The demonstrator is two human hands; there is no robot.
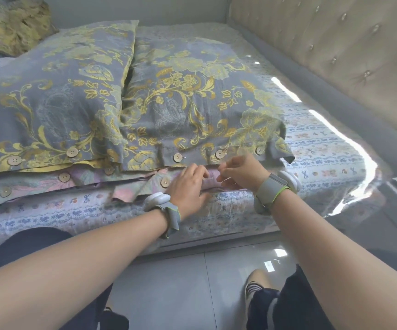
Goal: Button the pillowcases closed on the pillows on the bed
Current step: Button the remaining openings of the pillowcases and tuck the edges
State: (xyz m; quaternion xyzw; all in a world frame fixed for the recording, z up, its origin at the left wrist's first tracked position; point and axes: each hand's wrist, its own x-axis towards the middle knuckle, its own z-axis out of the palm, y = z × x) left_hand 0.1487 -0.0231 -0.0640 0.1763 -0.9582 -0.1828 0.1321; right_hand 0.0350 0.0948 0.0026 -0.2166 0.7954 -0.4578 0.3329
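Four pillows: stacked in two pairs on the bed [323, 144], two grey-and-gold ones on top, two pastel ones underneath.
Top right pillowcase [192, 96]: lay at the near edge of the bed; three wooden buttons along its hem looked fastened.
Top left pillowcase [50, 103]: two hem buttons showed, apparently done up.
Lower right pillowcase [145, 189]: pale pink, its open flap hung loose at the bed's edge just under the grey hem; one button [165, 182] sat just left of the hands.
Left hand [189, 186]: palm down on the pink flap, fingers curled; whether they pinched cloth or a button could not be told.
Right hand [240, 172]: fingers drawn narrow, tips touching the left hand's, seemingly pinching the pink hem or a thin loop; what was held stayed hidden.
Risk, slip: the loose flap could slide from a light pinch, as nothing else pinned it.
Risk, mismatch: hem sagged unevenly, so a button might meet the wrong hole.
Risk, snag: the grey hem overhung the work and could get caught in.
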